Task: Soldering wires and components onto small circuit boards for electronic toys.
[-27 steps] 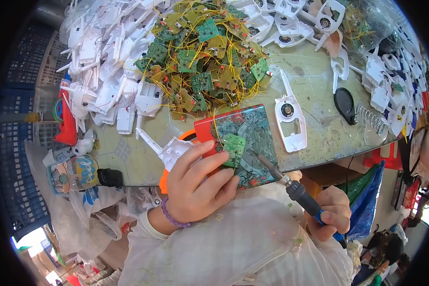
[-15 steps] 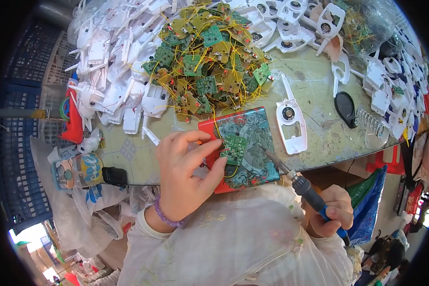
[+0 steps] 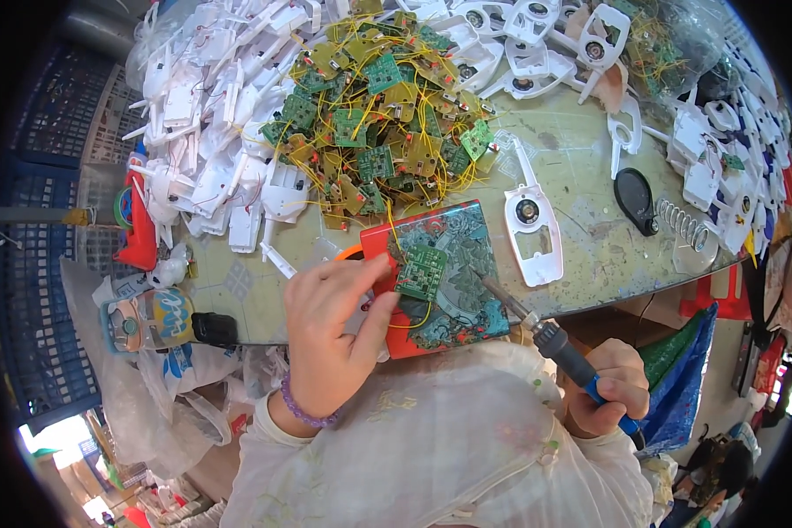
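Observation:
A green circuit board [image 3: 421, 273] with yellow wires lies on a red-edged, grey-patterned flat box [image 3: 466, 255] in front of me. My left hand [image 3: 330, 321], a purple bead bracelet at its wrist, is just left of the board. Its thumb and index finger are apart, with nothing visible between them; whether a fingertip touches the board's edge is hard to see. My right hand [image 3: 609, 387] is wrapped round the blue and black handle of a soldering iron [image 3: 554, 343]. The iron's tip points up-left over the box, right of the board.
Beyond the box rises a heap of circuit boards with yellow wires [image 3: 378, 123]. White plastic housings [image 3: 211, 132] pile up at the left, more at the far right. One white housing [image 3: 532, 229], a black oval part [image 3: 635, 201] and a coiled spring [image 3: 682, 224] lie to the right.
My left hand has drawn slightly left, its fingertips coming off the circuit board. An orange curved edge now shows beside the box. The soldering iron stays nearly where it was.

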The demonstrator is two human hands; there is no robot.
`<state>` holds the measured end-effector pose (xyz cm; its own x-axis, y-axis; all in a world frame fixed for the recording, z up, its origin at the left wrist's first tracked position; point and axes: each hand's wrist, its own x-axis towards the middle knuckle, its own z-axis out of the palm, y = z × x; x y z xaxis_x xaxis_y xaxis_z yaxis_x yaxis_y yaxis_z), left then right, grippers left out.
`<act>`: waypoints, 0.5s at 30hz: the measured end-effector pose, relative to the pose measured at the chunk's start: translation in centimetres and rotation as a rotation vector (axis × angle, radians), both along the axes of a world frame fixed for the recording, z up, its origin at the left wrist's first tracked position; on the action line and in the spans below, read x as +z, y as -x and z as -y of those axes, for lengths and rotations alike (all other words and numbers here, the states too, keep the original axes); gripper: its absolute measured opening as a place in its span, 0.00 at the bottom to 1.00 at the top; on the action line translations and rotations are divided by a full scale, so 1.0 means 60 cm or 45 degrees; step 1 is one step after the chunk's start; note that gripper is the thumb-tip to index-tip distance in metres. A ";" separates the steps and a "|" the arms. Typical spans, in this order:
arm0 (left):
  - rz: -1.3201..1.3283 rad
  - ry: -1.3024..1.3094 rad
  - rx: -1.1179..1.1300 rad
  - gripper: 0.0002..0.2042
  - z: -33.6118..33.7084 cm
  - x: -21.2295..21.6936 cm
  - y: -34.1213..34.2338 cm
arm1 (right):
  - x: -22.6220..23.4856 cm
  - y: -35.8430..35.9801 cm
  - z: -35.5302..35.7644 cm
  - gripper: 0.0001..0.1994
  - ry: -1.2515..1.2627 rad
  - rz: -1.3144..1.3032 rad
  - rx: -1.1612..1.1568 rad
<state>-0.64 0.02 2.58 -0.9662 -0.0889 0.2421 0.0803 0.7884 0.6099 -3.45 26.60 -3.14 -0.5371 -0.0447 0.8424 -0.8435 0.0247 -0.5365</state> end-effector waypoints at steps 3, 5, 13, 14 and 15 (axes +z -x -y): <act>0.007 0.092 -0.010 0.14 0.009 0.001 -0.001 | -0.006 0.005 0.005 0.11 0.146 -0.075 -0.026; 0.032 0.084 -0.018 0.13 0.011 0.000 0.001 | -0.008 0.004 0.005 0.11 0.155 -0.088 -0.042; 0.015 -0.151 -0.022 0.09 0.010 -0.002 0.003 | -0.005 0.000 0.002 0.13 0.080 -0.018 -0.038; 0.017 -0.150 -0.025 0.09 0.009 -0.003 0.002 | -0.006 0.002 0.004 0.13 0.147 -0.047 -0.051; 0.010 -0.238 -0.010 0.09 0.008 -0.005 0.000 | -0.007 0.001 0.004 0.13 0.146 -0.043 -0.054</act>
